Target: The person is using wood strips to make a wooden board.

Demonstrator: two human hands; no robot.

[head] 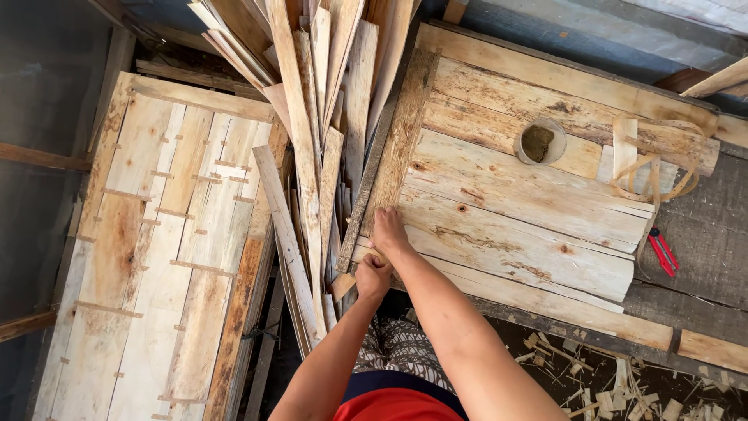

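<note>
Basically, thin wood strip (348, 281): pale brown, narrow, flat, short visible end sticking out toward 8 o'clock from the left hand (373, 274), rest hidden under the fist. It sits at the left edge of the plank worktop (514, 226), just right of frame centre. Left hand fingers curled tight around the strip. Right hand (387, 231) just above it at 12 o'clock, palm down, fingers together and pressed flat on the rough dark board (393, 148) at the worktop's edge; whether it pinches anything, cannot tell.

Out from there: a bundle of long pale slats (312, 117) leans at 11 to 12 o'clock, fanning up out of frame. At 9 o'clock, a big panel of joined boards (156, 249), light with orange-brown stains. On the worktop at 2 o'clock, a round grey cup (540, 141). At 3 o'clock, looped tan strapping (650, 171) and a red cutter (664, 251). Wood chips (608, 382) litter the ground at 5 o'clock.
</note>
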